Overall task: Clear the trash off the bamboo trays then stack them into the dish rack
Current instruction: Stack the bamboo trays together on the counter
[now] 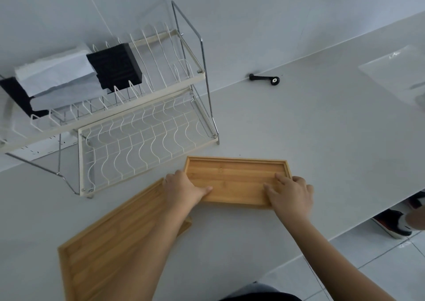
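Note:
A small bamboo tray (236, 176) lies on the white counter in front of the dish rack. My left hand (184, 187) grips its left end with the thumb on the inside. My right hand (291, 191) grips its right front corner. A larger bamboo tray (115, 243) lies at an angle to the left, partly under my left forearm. Both trays look bare. The two-tier wire dish rack (128, 126) stands at the back left; its lower shelf holds nothing.
The rack's upper tier holds a black box (117, 66) and a white paper bag (57, 75). A small black handle with a wheel (264, 79) lies by the wall. A clear plastic sheet (397, 73) lies far right. Someone's shoes (393, 222) show below the counter edge.

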